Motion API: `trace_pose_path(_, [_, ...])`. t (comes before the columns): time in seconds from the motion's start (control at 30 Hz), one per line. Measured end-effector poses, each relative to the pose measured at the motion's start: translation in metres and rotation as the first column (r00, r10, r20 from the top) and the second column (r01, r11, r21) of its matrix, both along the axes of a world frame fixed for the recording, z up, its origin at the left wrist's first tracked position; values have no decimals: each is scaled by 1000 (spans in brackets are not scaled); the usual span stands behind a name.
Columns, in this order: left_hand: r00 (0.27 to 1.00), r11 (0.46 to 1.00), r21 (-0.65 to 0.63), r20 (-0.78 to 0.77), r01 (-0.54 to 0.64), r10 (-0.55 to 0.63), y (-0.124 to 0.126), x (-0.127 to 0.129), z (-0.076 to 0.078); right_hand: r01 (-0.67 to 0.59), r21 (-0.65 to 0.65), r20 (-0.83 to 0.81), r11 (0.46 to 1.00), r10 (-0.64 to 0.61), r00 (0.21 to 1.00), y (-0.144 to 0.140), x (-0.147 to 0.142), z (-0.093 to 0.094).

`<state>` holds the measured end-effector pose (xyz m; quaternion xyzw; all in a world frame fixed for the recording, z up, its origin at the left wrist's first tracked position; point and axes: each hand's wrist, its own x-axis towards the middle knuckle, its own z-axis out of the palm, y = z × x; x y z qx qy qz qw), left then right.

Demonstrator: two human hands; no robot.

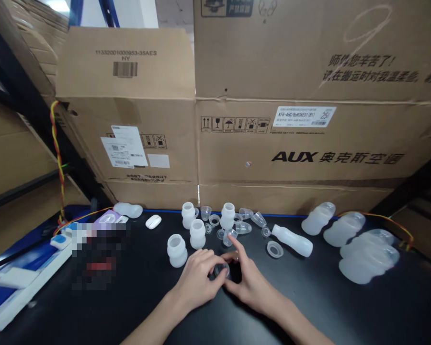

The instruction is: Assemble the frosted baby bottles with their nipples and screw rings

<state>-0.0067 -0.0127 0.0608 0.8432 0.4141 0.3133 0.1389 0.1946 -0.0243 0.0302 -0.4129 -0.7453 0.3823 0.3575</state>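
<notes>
On the far left carton [82,76] we saw 11332001000953-35AES above a barcode [125,70]. On the far right carton [230,151] we found AUX 奥克斯空调, 师傅您辛苦了! and a row of handling symbols [235,124]; its white label [303,117] showed us KFR-46G/BpR3AES1 (B1) and 25. Smaller print was too blurred for us.

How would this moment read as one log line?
left hand: holding clear plastic piece | right hand: close by, contact unclear | short white bottles: upright, beyond

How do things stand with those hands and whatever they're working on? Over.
Left hand pinching a small clear part. Right hand close alongside, grip unclear. Clear cup just ahead of it; upright white bottle near the left.
</notes>
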Motion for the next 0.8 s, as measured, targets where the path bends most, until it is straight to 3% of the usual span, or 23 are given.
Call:
trace_pose_path(0.17, [1000, 998, 53, 8, -26, 26, 0, 4, -10, 12, -17, 20, 1000, -12, 1000, 1, 2, -3])
trace_pose_path(0.37, [995, 965, 261, 101, -29, 2, -5, 3, -8, 40, 1, 99, 999, -40, 994, -4, 3, 1])
trace_pose_path(0.5, [991, 948, 312, 133, -55, 14, -8, 4, -3, 58, 9, 135, 998, -58, 989, -8, 1, 6])
trace_pose_path(0.7, [1000, 957, 288, -12, -10, 14, -14, 3, 10, 56, 34, 116, 998, -60, 991, -8, 2, -1])
trace_pose_path(0.8, [999, 886, 463, 30, -4, -11, -16, -11, 25, 55, 14, 111, 998, -56, 992, -7, 2, -2])
